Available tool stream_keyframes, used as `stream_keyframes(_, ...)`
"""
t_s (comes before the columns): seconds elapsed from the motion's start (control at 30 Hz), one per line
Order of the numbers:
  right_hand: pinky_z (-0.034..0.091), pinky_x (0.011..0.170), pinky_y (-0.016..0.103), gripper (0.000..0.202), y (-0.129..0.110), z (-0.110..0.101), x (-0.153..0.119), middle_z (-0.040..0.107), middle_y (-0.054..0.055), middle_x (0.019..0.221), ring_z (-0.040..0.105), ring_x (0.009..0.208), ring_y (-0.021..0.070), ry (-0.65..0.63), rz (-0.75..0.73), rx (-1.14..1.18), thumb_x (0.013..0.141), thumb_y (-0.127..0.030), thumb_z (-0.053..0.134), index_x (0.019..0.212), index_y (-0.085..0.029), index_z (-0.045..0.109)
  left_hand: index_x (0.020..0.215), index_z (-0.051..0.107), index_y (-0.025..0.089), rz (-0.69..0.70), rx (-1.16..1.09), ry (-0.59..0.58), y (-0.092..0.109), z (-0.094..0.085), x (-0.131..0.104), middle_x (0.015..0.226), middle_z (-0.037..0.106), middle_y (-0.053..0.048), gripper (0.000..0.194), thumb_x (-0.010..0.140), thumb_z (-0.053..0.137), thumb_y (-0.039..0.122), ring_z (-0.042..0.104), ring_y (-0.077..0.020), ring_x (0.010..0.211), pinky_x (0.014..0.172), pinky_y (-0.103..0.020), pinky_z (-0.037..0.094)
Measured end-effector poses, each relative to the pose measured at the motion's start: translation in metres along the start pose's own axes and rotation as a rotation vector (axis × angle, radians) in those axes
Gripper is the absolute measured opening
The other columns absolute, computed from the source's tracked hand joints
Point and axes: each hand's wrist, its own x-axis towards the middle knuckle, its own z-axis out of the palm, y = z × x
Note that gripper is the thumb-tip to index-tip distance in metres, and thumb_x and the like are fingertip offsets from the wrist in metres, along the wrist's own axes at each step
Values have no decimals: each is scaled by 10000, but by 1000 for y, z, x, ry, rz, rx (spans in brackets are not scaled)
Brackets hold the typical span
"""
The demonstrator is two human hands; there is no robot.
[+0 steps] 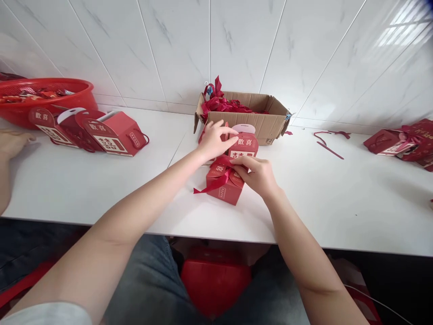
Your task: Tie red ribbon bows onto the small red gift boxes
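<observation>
A small red gift box [226, 192] stands near the front middle of the white table, with a dark red ribbon [216, 183] across its top and one loose end hanging to the left. My right hand [255, 174] pinches the ribbon at the box's top right. My left hand [216, 142] is raised just behind the box, its fingers apart and nothing seen between them. Behind the hands stands another red box [245, 141] with white lettering, partly hidden by my fingers.
Behind, against the tiled wall, a cardboard box [270, 126] holds red ribbons. At left are red boxes [118, 131], a red basket [81, 97] and another person's hand [15, 142]. Ribbon scraps [329, 149] and more boxes [389, 142] lie right.
</observation>
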Motion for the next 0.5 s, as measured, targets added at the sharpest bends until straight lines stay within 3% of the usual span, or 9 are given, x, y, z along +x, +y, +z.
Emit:
stream_keyframes(0.07,502,567,214,143,1,1,-1,727,7,752,649,625,117,6,10,-1,859,-135,575,831,-208,694,1011,687,234,131,105,154,-14,-25,-13,1416,495,-57,258,786,671,359,285,-306,1413,1159,-477,218)
stream_keyframes(0.13,501,562,216,140,2,2,-2,725,4,746,647,623,119,7,33,-7,865,-157,576,819,-216,694,1074,635,220,148,190,324,-39,-58,-25,1401,480,-80,327,779,685,353,320,-289,1388,1173,-462,198)
stream_keyframes(0.23,517,580,226,126,3,2,-2,727,8,758,654,632,126,6,58,0,870,-188,582,818,-219,693,1165,540,259,-59,314,577,-92,-120,-33,1428,404,-28,516,722,742,431,272,-325,1384,1158,-538,169)
stream_keyframes(0.33,523,584,231,116,3,2,-2,728,18,764,658,638,130,9,41,11,869,-189,589,822,-212,693,1263,435,290,-390,352,771,-145,-183,-32,1509,292,48,637,767,617,646,62,-342,1445,1141,-617,137)
stream_keyframes(0.4,519,573,234,116,2,2,-2,721,20,746,646,617,127,2,41,5,872,-194,589,824,-209,693,1301,384,279,-596,382,765,-173,-216,-29,1565,199,59,878,631,616,798,-14,-368,1455,1151,-663,68)
stream_keyframes(0.43,515,567,236,118,2,2,-2,718,20,738,638,605,125,-1,47,1,874,-200,588,825,-210,694,1326,359,280,-659,385,634,-184,-228,-28,1587,157,63,970,575,625,834,-32,-383,1455,1145,-685,74)
stream_keyframes(0.5,507,552,236,124,1,1,-2,713,18,725,625,585,121,-3,60,-4,877,-210,585,824,-212,697,1233,477,278,-742,396,561,-204,-245,-25,1520,334,28,970,484,633,874,213,-404,1387,1120,-696,183)
